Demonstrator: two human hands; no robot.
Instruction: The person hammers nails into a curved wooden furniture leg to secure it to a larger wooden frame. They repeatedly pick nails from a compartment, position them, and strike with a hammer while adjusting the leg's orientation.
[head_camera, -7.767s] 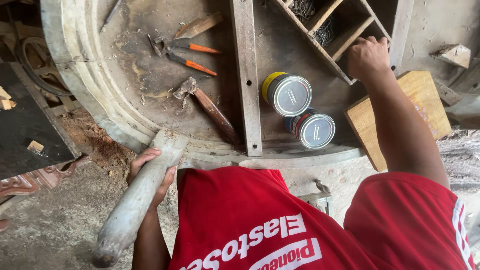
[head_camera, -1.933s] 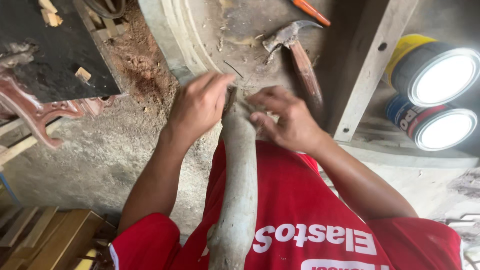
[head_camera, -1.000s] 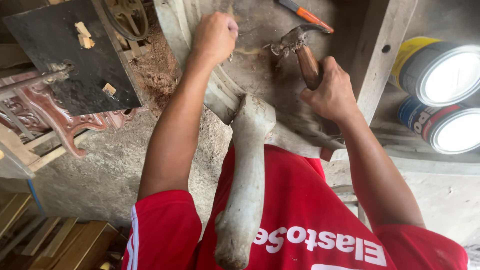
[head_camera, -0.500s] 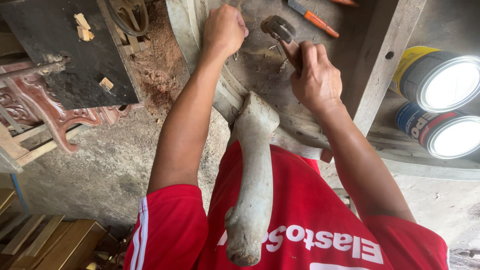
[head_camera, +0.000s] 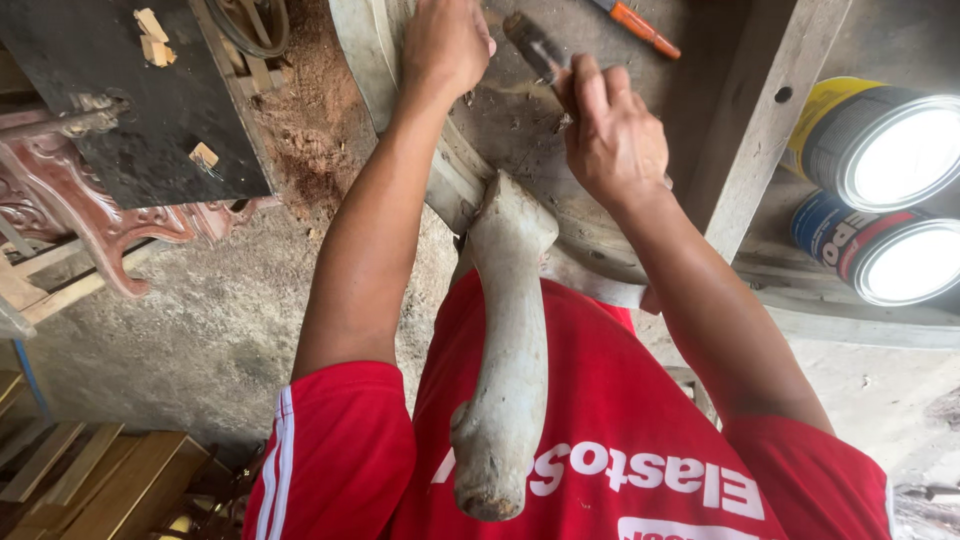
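At the top centre of the head view, the right hand (head_camera: 612, 140) is closing around a hammer (head_camera: 535, 45), fingers wrapping the handle, dark metal head sticking out above the knuckles. Grip is tight, no gap showing between fingers and handle.

Left hand (head_camera: 447, 45) is sitting just left of it, fingers curling shut and pressing down on the round wooden tabletop (head_camera: 520, 130). Whether it is pinching something small there, cannot tell; the fingertips are hiding below the knuckles. The two hands are lying near each other, not touching.

Between the forearms, a pale carved wooden leg (head_camera: 510, 340) is resting lengthwise over the person's lap, against the red shirt (head_camera: 620, 440). Its upper end is butting up to the rim of the tabletop, just below the right hand; its knobby lower end is pointing toward the camera.

Further out:
- orange-handled tool (head_camera: 638, 18) lying on the tabletop, above the right hand.
- grey wooden beam (head_camera: 765, 120) crossing the tabletop to the right.
- two round cans (head_camera: 885, 195) with bright shining lids standing side by side right of the beam, one yellow-sided, one blue and red.
- dark board (head_camera: 130, 110) with small wood scraps on it at upper left, over a reddish carved piece (head_camera: 90, 225).
- sawdust (head_camera: 310, 130) spreading on the ground between board and tabletop.
- wooden planks (head_camera: 90, 480) stacking at lower left.
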